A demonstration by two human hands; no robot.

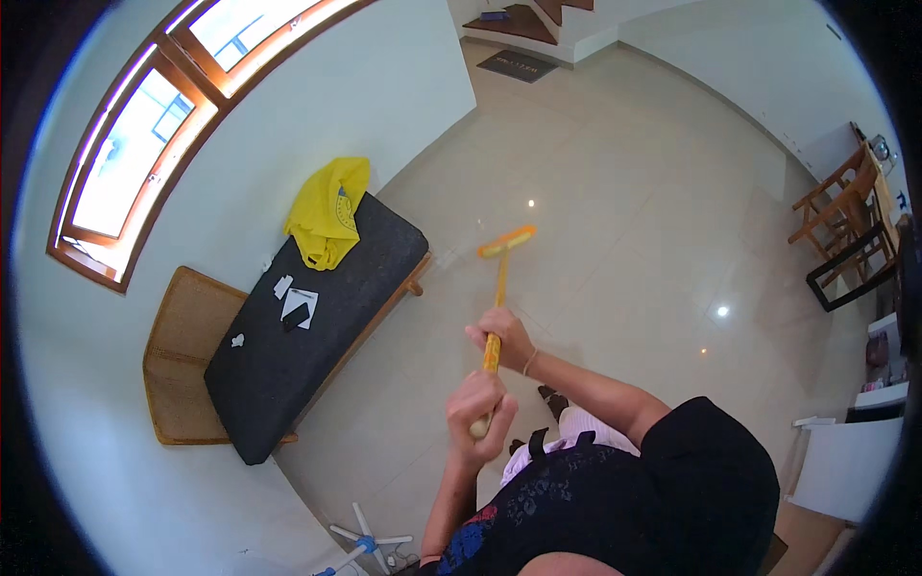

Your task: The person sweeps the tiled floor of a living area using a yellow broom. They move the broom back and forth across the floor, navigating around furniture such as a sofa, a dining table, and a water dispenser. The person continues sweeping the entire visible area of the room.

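Note:
My left hand (478, 417) is wrapped around the rounded upper end of a long yellow handle (500, 284), close to my body. Farther down the same handle, my right hand (508, 337) grips it, a thin bracelet at the wrist. At the far end is a narrow crosswise head (507, 242) in orange and yellow, on the glossy tiled floor (612, 187). Whether this long-handled floor tool is a broom or a mop, I cannot tell. Yellow, patterned handle shows between my two fists.
To the left stands a dark-cushioned daybed (324, 345) with a yellow cloth (330, 216), papers (305, 297) and a phone (295, 317). A white fan base (367, 541) lies at lower left. Wooden chairs (839, 198) line the right; a doormat (517, 65) lies by the stairs (513, 24).

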